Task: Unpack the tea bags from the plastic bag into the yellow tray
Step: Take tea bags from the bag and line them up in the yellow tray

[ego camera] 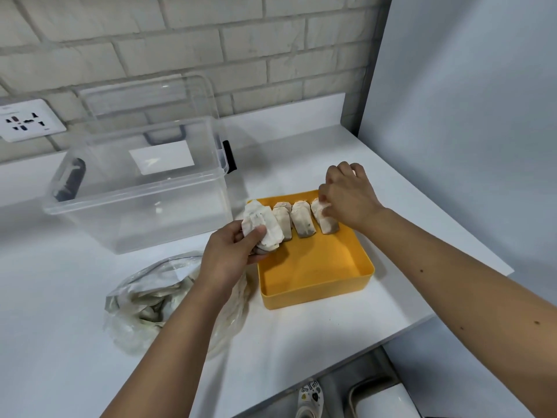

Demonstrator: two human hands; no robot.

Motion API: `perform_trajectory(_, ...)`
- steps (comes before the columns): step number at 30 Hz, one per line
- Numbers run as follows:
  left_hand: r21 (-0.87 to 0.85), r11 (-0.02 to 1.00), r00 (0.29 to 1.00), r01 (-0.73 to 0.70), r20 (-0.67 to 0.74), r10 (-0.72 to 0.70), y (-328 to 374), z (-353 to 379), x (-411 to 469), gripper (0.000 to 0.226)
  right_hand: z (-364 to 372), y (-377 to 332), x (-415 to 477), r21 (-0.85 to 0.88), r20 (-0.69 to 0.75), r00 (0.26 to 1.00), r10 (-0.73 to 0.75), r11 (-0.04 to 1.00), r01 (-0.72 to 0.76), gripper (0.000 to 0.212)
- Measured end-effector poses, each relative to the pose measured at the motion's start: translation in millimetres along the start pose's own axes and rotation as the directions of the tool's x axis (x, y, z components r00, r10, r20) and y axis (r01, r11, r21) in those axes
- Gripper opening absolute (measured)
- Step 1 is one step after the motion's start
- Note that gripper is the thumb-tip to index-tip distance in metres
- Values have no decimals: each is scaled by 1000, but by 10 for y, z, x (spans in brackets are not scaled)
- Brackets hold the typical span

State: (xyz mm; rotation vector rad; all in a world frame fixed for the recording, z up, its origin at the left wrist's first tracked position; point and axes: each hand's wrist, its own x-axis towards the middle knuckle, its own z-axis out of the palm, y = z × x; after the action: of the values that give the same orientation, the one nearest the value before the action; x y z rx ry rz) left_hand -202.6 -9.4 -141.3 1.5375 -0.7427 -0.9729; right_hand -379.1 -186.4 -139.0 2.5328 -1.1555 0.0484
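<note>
In the head view, the yellow tray (316, 267) stands on the white counter (75, 357), near the counter's right edge. A row of tea bags (303, 221), three in number, stands along the far wall of the tray, and each one leans a little. The near part of the tray floor is bare.

The right hand (349, 197) is over the far right corner of the tray. Its fingers are curled and they pinch the top of the rightmost tea bag (328, 226), which touches the tray floor with its lower end.

The left hand (229, 251) is at the far left corner of the tray. It grips a bundle of tea bags (260, 224) between thumb and fingers, and this bundle partly covers the leftmost bag of the row.

The plastic bag (156, 297) lies crumpled on the counter, just beside the left side of the tray and partly under the left forearm. More tea bags show through it.

Behind the plastic bag stands a clear storage box (141, 182), open, and its lid (144, 98) leans against the brick wall (241, 40). A wall socket (27, 120) is at the left. Below the counter's edge a shoe (310, 396) shows on the floor.
</note>
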Motion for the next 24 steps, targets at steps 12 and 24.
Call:
perform_trajectory(12,-113,992,993,60,105,-48,30,11,-116,29,-531,-655,-333,956,111,991,78,265,-128,20)
perform_trajectory(24,-261,949,979,178,142,-145,98,-87,-143,21,-634,-596,-541,936,-89,995,-47,338,99,39)
